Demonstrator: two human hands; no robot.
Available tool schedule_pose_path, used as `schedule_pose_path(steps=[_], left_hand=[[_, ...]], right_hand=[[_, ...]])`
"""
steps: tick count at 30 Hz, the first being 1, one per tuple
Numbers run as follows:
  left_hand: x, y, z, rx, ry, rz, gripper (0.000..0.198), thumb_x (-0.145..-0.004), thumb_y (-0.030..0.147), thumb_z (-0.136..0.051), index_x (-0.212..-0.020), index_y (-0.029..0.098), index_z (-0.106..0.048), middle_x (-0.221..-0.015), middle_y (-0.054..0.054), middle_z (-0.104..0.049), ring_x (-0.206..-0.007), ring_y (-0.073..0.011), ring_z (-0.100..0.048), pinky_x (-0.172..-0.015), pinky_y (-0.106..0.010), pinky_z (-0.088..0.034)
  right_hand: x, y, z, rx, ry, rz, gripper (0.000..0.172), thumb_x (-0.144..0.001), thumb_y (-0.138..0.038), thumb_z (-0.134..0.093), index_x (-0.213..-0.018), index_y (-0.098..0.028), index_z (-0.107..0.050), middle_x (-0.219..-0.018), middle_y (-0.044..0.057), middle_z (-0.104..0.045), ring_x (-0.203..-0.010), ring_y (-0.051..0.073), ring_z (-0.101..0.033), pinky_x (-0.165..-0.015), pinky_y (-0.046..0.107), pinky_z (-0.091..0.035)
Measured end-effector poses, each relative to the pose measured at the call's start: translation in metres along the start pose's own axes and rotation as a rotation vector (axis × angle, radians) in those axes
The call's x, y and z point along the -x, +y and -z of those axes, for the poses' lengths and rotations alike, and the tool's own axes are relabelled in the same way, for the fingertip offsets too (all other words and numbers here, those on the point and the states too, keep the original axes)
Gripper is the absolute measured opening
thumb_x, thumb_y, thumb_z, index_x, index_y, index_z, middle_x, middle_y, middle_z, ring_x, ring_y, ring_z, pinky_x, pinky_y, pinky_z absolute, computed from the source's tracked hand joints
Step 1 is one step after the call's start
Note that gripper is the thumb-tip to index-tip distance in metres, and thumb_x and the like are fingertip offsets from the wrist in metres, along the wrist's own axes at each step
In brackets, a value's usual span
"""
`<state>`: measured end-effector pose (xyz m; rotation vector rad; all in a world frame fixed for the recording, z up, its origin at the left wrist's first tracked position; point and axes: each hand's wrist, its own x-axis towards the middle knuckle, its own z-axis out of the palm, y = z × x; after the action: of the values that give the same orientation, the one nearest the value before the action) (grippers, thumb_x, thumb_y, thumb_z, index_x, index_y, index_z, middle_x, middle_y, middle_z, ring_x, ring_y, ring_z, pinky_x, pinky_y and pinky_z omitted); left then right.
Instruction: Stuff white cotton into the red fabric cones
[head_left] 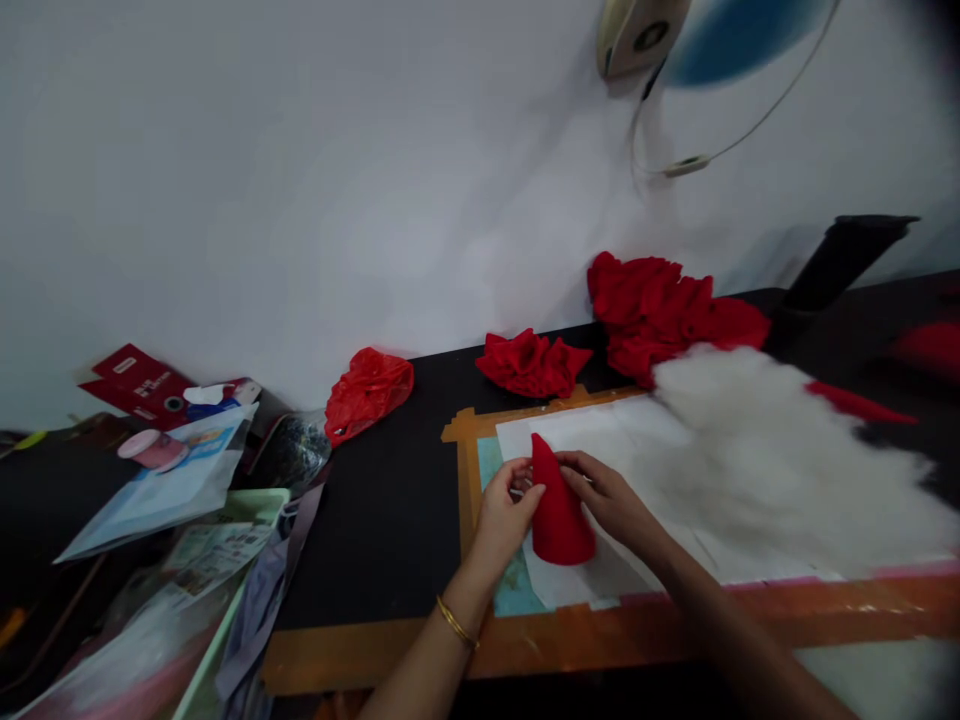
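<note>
A red cone-shaped fabric piece [562,520], with a narrow tip and a wide rounded base, stands upright above white paper [622,575]. From the left, my left hand [504,508] grips its side between thumb and fingers. On the opposite side, my right hand [604,490] has its fingers closed against the cone's upper part. A large heap of fluffy white stuffing [780,460] lies to the right of my hands. Behind it is a big pile of red fabric pieces [667,310], with a smaller red pile [532,363] to its left.
Orange-brown tape [360,650] borders the black table [397,520]. A red plastic bag [369,393] rests near the wall. Leftward are a pink jar [154,450] and a green bin [217,640] of packaging. A fan [645,35] with a dangling cord hangs above; a black container [844,260] leans at right.
</note>
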<state>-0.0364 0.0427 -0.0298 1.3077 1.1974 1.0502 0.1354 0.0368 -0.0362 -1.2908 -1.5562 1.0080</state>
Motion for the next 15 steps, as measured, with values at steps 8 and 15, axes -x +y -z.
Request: schedule_pose_path(steps=[8,15], left_hand=[[0.019,0.017,0.005,-0.234,-0.044,-0.305,0.035,-0.081,0.011,-0.056,-0.114,0.022,-0.061,-0.11,-0.007,-0.066,-0.093,-0.0177,-0.061,-0.083,-0.032,-0.048],[0.033,-0.021,0.044,-0.248,0.08,-0.144,0.027,-0.086,0.02,-0.055,-0.111,0.02,-0.063,-0.104,-0.008,-0.069,-0.095,-0.0198,-0.064,-0.083,-0.033,-0.049]], right_hand=[[0.02,-0.005,0.017,0.126,0.071,0.298,0.028,-0.096,-0.033,-0.049,-0.122,-0.026,-0.057,-0.121,0.009,-0.062,-0.105,0.022,-0.061,-0.089,0.038,-0.053],[0.052,0.01,0.043,0.185,0.077,0.08,0.036,-0.095,-0.04,-0.051,-0.13,-0.03,-0.053,-0.121,0.009,-0.06,-0.088,0.02,-0.064,-0.082,0.038,-0.056]])
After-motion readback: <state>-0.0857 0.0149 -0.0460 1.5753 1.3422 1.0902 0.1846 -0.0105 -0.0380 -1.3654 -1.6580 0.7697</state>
